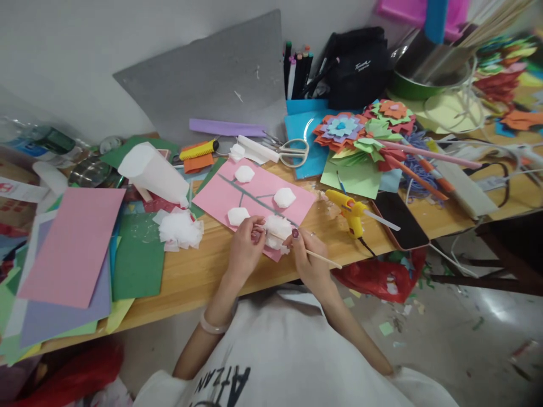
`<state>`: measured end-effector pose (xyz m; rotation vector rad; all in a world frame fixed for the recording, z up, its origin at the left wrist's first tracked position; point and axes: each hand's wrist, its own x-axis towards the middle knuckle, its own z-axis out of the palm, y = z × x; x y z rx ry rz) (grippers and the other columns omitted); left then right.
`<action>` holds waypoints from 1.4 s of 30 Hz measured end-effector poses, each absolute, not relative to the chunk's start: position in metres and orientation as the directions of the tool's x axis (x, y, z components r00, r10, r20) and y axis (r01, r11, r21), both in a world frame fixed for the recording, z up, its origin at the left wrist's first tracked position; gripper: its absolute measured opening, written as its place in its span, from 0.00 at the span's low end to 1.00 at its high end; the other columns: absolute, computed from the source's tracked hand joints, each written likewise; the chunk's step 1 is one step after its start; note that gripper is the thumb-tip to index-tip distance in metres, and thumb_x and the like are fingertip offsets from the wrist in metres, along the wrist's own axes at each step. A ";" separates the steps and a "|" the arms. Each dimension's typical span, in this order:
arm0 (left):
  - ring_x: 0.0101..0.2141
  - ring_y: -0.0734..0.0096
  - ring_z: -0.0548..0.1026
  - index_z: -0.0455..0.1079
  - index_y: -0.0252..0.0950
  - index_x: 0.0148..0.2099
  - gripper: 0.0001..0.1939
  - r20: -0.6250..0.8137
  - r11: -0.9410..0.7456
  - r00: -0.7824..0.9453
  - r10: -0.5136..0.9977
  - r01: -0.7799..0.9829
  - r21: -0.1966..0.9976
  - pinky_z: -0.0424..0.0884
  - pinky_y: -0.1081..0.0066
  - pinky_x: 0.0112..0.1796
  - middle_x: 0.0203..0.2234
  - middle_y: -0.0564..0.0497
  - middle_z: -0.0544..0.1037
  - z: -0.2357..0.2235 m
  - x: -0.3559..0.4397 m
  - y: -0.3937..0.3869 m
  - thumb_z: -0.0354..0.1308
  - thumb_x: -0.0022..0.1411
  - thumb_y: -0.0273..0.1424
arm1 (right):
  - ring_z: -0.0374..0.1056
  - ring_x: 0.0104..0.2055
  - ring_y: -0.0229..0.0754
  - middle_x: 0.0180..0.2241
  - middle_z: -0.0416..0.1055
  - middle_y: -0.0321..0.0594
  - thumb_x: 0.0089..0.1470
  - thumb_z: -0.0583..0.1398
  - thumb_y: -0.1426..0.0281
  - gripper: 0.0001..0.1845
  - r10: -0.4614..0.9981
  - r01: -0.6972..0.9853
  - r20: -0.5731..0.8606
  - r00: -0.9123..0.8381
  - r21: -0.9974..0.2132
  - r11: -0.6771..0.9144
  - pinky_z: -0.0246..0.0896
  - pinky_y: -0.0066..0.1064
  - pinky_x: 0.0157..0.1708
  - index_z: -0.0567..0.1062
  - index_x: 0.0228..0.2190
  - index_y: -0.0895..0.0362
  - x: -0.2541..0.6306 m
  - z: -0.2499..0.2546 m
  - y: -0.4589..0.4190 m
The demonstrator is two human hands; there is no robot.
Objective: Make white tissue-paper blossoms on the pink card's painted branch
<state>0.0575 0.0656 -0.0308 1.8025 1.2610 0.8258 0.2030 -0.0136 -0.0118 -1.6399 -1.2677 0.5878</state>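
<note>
A pink card (271,186) lies on the wooden table with a dark branching line and several white paper pieces (284,198) on it. At its near edge is a ruffled tuft of white tissue paper (278,227). My left hand (246,246) is closed, its fingertips pinching the left edge of the tuft. A thin wooden stick (324,259) is gripped in my right hand (311,257), its tip against the tuft. Further left, a pile of white tissue squares (181,230) sits beside a rolled white paper piece (155,172).
A yellow glue gun (348,210) and a phone (400,220) lie to the right. Behind are scissors (293,153), a yellow cutter (198,150) and paper flowers (341,131). Coloured sheets (74,246) cover the left side. A red bag (384,277) is below the table edge.
</note>
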 end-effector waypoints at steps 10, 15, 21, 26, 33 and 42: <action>0.52 0.58 0.73 0.68 0.38 0.53 0.17 0.202 -0.450 0.452 0.869 0.552 0.703 0.68 0.56 0.55 0.49 0.44 0.77 -0.030 0.029 0.055 0.54 0.62 0.23 | 0.64 0.25 0.40 0.21 0.70 0.38 0.68 0.46 0.58 0.26 0.923 0.690 0.279 0.266 -0.724 0.020 0.52 0.34 0.30 0.71 0.22 0.52 0.205 0.000 0.000; 0.55 0.55 0.73 0.64 0.36 0.58 0.24 0.224 -0.490 0.472 0.853 0.577 0.653 0.69 0.54 0.54 0.53 0.40 0.76 -0.041 0.018 0.046 0.52 0.60 0.19 | 0.64 0.25 0.42 0.20 0.71 0.42 0.68 0.46 0.57 0.28 0.925 0.775 0.299 0.233 -0.632 0.009 0.51 0.36 0.30 0.70 0.20 0.53 0.199 0.002 0.031; 0.55 0.51 0.74 0.64 0.36 0.59 0.24 0.214 -0.482 0.464 0.859 0.597 0.642 0.70 0.51 0.53 0.54 0.39 0.76 -0.046 0.018 0.043 0.55 0.60 0.21 | 0.60 0.22 0.42 0.18 0.67 0.42 0.67 0.46 0.55 0.28 0.946 0.747 0.264 0.188 -0.663 0.037 0.51 0.37 0.27 0.67 0.20 0.52 0.191 -0.002 0.050; 0.56 0.49 0.73 0.63 0.36 0.61 0.25 0.187 -0.472 0.478 0.858 0.592 0.654 0.69 0.51 0.54 0.56 0.38 0.75 -0.044 0.015 0.041 0.60 0.63 0.30 | 0.62 0.22 0.41 0.18 0.67 0.41 0.67 0.44 0.52 0.31 0.932 0.726 0.288 0.222 -0.687 0.039 0.53 0.36 0.27 0.67 0.18 0.52 0.197 -0.001 0.039; 0.56 0.52 0.74 0.61 0.37 0.62 0.26 0.161 -0.451 0.467 0.869 0.615 0.647 0.69 0.53 0.54 0.55 0.39 0.76 -0.046 0.018 0.041 0.61 0.63 0.31 | 0.62 0.18 0.36 0.14 0.65 0.35 0.64 0.50 0.47 0.34 0.837 0.436 0.195 0.512 -0.898 -0.058 0.53 0.31 0.22 0.72 0.16 0.55 0.207 0.001 0.015; 0.59 0.54 0.70 0.59 0.37 0.63 0.26 0.162 -0.452 0.478 0.863 0.591 0.668 0.67 0.54 0.58 0.58 0.37 0.72 -0.044 0.026 0.034 0.58 0.66 0.31 | 0.60 0.17 0.35 0.13 0.65 0.35 0.63 0.52 0.48 0.34 0.734 0.231 0.160 0.660 -0.973 0.005 0.54 0.30 0.20 0.71 0.14 0.56 0.213 0.002 -0.020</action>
